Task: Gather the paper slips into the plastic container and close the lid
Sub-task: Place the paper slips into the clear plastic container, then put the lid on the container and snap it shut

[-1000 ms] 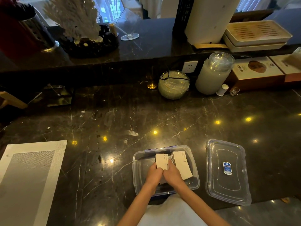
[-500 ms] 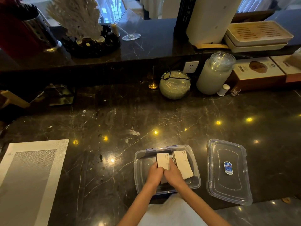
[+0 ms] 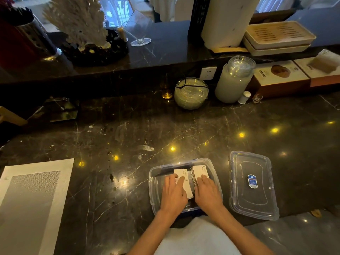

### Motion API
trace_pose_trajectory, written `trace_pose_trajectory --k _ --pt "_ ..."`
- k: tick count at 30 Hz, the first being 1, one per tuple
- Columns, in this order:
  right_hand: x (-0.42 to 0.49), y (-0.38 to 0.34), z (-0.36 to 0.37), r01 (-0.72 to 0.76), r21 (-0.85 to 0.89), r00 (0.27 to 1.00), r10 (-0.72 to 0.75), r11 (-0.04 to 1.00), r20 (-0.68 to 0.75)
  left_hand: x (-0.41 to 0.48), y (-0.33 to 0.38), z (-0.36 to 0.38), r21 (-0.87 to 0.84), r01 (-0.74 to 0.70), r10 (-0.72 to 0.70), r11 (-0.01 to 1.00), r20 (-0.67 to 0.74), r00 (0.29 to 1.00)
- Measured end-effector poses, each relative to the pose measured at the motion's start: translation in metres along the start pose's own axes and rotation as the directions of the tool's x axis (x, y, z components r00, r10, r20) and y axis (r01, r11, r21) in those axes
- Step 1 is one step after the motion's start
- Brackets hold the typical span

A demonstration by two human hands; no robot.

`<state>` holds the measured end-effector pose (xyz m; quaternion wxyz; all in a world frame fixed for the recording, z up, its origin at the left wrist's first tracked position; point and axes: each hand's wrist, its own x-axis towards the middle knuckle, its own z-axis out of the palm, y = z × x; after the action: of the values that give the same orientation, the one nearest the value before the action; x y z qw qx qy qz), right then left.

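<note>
Hands are both down inside the clear plastic container (image 3: 153,183), which sits on the dark marble worktop (image 3: 128,137) right at the near edge. My left hand (image 3: 173,195) lies flat with fingers (image 3: 179,182) spread loosely over the left stack of paper slips (image 3: 184,178), pressing on it rather than gripping. My right hand (image 3: 207,193) does the same on the right stack of paper slips (image 3: 199,171), fingers relaxed and open on top. The two stacks sit side by side, just about touching. The lid (image 3: 253,184) lies off, flat on the worktop just right of the container, blue sticker (image 3: 252,181) facing up.
</note>
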<state>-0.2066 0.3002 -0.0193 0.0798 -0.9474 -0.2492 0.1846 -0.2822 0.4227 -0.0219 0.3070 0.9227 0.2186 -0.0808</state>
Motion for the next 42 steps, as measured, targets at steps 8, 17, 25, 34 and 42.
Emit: trace_pose_trajectory --k 8,17,25,34,42 --pt "-0.004 0.004 0.0 -0.003 0.037 0.999 0.005 0.999 -0.05 0.002 -0.004 0.002 0.2 -0.132 0.108 0.971 0.126 0.986" --pt "-0.019 0.044 -0.041 -0.012 0.618 0.948 0.206 0.786 -0.243 0.036 0.022 -0.002 0.002 -0.161 0.161 0.987 -0.038 0.986" --pt "-0.017 0.193 -0.088 -0.305 0.9 0.752 0.658 0.311 0.027 0.134 0.158 0.001 0.102 -0.321 0.308 0.942 0.127 0.943" --pt "-0.07 0.265 -0.011 -0.788 0.581 0.519 0.727 0.203 0.449 0.209 0.252 0.081 0.381 -0.459 0.218 0.803 0.529 0.82" --pt "-0.095 0.24 0.018 -0.789 0.613 0.537 0.527 0.038 0.659 0.213 0.249 0.107 0.445 -0.474 0.195 0.76 0.539 0.819"
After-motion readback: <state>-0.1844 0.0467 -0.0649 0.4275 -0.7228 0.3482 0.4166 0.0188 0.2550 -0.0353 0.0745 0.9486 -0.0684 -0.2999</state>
